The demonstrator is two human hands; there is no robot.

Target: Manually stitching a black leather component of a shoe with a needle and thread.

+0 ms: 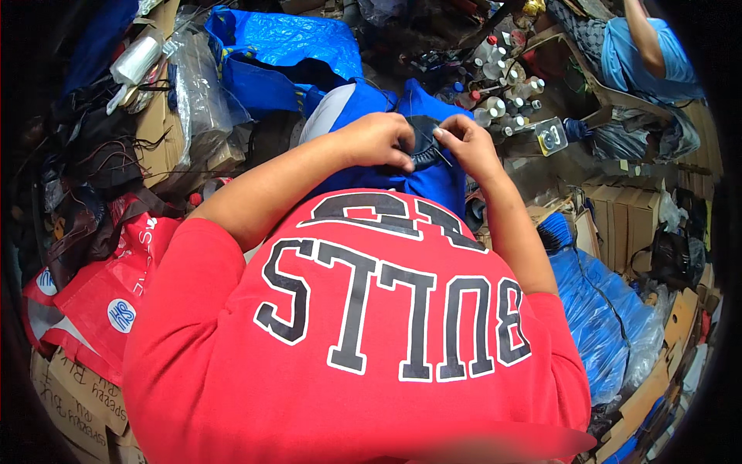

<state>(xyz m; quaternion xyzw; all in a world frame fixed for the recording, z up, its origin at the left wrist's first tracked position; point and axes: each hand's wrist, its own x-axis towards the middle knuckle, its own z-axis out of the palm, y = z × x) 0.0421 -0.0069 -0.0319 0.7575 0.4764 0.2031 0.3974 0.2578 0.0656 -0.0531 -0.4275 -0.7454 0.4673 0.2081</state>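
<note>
My left hand (380,141) is closed, its curled fingers at the left edge of a dark rounded piece with a ribbed, stitched-looking rim (425,141). The piece lies over my lap, on blue cloth (437,182). My right hand (468,147) is raised just right of the piece, thumb and forefinger pinched together. Whatever sits in that pinch is too small to make out. A thin pale sliver (445,158), perhaps a needle or thread, shows below the right fingertips beside the rim.
A blue woven bag (286,46) stands ahead to the left. Several plastic bottles (502,100) cluster ahead to the right, near a person in a blue shirt (645,58). Cardboard boxes (622,220) and a blue plastic bag (591,309) lie right; a red bag (104,298) lies left.
</note>
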